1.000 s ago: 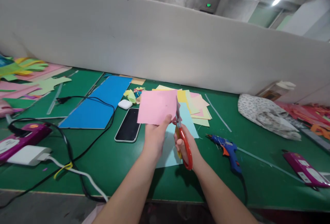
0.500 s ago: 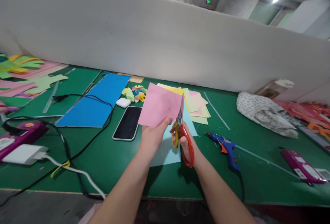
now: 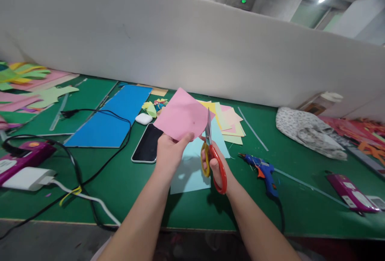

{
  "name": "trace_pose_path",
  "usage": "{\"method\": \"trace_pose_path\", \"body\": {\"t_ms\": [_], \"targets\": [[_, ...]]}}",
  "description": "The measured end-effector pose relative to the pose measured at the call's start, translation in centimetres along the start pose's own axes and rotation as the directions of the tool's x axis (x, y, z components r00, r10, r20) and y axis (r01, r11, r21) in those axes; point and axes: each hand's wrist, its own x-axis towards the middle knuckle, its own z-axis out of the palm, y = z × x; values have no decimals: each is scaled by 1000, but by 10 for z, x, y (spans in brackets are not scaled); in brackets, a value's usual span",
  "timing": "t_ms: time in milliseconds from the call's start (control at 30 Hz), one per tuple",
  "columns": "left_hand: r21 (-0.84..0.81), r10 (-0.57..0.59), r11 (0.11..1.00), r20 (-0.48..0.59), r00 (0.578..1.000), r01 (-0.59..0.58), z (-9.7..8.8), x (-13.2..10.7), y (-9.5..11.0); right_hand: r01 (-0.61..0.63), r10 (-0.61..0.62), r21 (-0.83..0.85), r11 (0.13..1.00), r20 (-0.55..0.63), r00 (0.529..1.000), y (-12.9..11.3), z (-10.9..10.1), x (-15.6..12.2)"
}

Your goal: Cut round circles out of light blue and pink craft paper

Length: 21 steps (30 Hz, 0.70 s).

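My left hand pinches the lower edge of a pink sheet of paper, thumb on top, and holds it raised above the table. My right hand has its fingers through the handles of a pair of scissors, one loop red and the other yellow. The blades point up at the right side of the pink sheet; whether they touch it I cannot tell. Beneath both hands lies a light blue sheet. Behind the scissors is a stack of yellow, cream and pink paper.
To the left are a phone, a white case, small folded paper pieces, a blue board and black cables. To the right lie a blue glue gun, a patterned cloth and a purple power strip. A white partition rises behind.
The pink sheet has turned clockwise, one corner now pointing up. My left hand has shifted slightly left, and the scissors' blades have swung a little left.
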Motion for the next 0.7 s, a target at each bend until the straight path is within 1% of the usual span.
{"method": "trace_pose_path", "body": {"t_ms": [100,200,333,400,467,533,567,633,700], "targets": [[-52,12,999,-29,999,-14,-1,3,0,-43,43,12,999,-5,999,-1,0,-1],[-70,43,996,-44,998,-46,-3,5,-1,-86,86,24,996,-12,996,-1,0,-3],[-117,82,989,-62,995,-89,-6,8,-3,-112,114,45,993,-27,993,-1,0,-3],[-163,114,978,-93,989,-128,-7,10,-3,-126,127,50,991,-28,991,-1,0,-2],[-212,119,966,-149,982,-149,-7,11,-4,-136,137,46,990,-18,990,-1,0,-2],[-258,76,958,-192,978,-125,-7,10,-5,-131,132,22,991,-9,991,0,1,-3],[-284,46,954,-188,981,-99,-5,9,-5,-126,126,4,992,-7,992,1,1,-3],[-333,-18,943,-132,991,-28,-2,6,-5,-123,124,-33,992,7,992,2,2,-4],[-351,-70,936,-72,995,40,2,3,-5,-118,121,-68,991,48,991,5,2,-5]]}}
